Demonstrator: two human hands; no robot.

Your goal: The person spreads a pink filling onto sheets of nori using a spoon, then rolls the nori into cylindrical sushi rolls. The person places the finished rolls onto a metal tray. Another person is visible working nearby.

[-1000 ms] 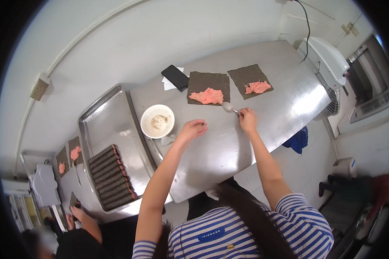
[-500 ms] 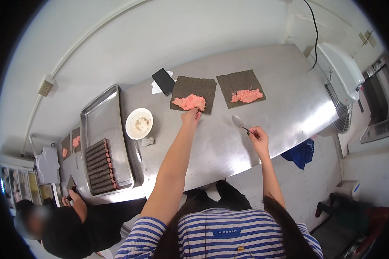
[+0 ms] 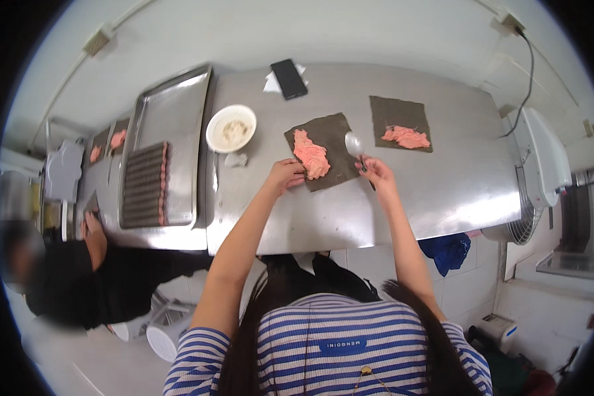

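A dark seaweed sheet lies turned at an angle in front of me, with a strip of pink minced filling along its left side. My left hand pinches this sheet's near left edge, close to the filling. In my right hand is a metal spoon, its bowl up over the sheet's right part; the fingers are closed round the dark handle near the sheet's right edge. Farther right lies a second seaweed sheet bearing its own pink filling.
Left of me stand a white bowl of cloudy contents and a metal tray with several seaweed rolls. A crumpled scrap lies by the bowl. At the back is a phone. A co-worker's hand works far left.
The near seaweed sheet has been turned and drawn toward me, with my left hand at its edge. My right hand has brought the spoon to its right side. The view has shifted.
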